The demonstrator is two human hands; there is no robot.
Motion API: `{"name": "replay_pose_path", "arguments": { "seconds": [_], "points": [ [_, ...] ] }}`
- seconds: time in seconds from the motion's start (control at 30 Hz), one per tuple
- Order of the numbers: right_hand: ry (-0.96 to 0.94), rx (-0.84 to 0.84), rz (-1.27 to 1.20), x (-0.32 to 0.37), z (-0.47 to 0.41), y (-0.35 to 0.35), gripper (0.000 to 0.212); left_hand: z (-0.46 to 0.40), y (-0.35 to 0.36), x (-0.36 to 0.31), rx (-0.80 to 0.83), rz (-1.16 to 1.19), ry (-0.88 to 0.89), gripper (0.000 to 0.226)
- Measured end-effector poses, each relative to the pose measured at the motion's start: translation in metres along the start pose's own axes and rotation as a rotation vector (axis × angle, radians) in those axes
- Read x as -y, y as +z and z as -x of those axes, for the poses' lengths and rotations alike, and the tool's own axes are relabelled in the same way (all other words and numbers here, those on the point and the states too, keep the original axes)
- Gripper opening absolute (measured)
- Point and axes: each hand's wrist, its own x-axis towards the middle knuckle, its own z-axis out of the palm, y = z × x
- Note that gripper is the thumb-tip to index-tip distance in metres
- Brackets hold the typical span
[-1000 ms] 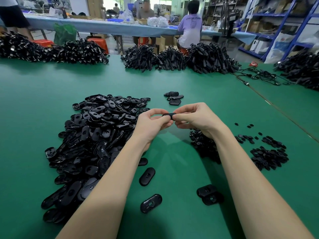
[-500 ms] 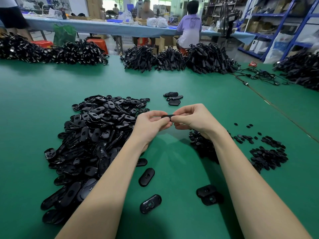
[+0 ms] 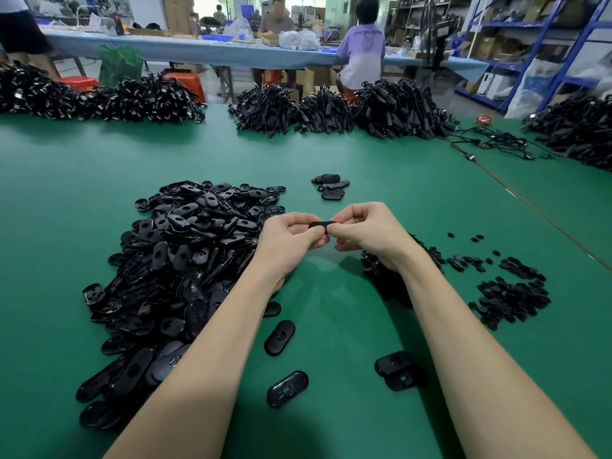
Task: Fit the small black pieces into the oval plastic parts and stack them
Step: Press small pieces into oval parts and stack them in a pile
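Glossy black plastic oval parts (image 3: 185, 260), matt green smooth table (image 3: 331, 326), matt small pieces (image 3: 510, 296)

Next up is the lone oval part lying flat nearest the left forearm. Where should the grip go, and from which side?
Take the oval part across its narrow waist, coming straight down from above. It lies flat with both long edges free on bare green mat, so thumb and finger can close on them; its rounded ends offer less purchase.

Oval part (image 3: 320, 224) mostly hidden between fingers; inserted piece indiscernible.
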Motion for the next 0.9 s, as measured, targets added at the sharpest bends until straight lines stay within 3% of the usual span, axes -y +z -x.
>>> {"name": "replay_pose_path", "arguments": {
  "seconds": [0.27,0.43,0.53,0.67,0.9],
  "points": [
    [-0.027,0.08,-0.092,-0.002,0.001,-0.003,0.01,0.0,-0.003,-0.001,0.029,0.032,0.004,0.012],
    [-0.057,0.094,0.018,-0.001,0.0,-0.007,0.013,-0.006,-0.001,0.005,-0.046,-0.037,0.02,0.017],
    [-0.023,-0.034,0.12,-0.004,-0.009,-0.009,0.009,-0.006,-0.002,0.007,-0.066,-0.134,0.042,0.027],
    [0.009,-0.229,0.255,-0.003,-0.04,-0.01,0.01,-0.005,0.002,0.009,-0.059,-0.31,0.055,0.014],
    [0.067,-0.345,0.436,0.002,-0.097,-0.006,0.012,-0.004,0.004,0.013,0.007,-0.614,0.17,0.008]
  ]
}}
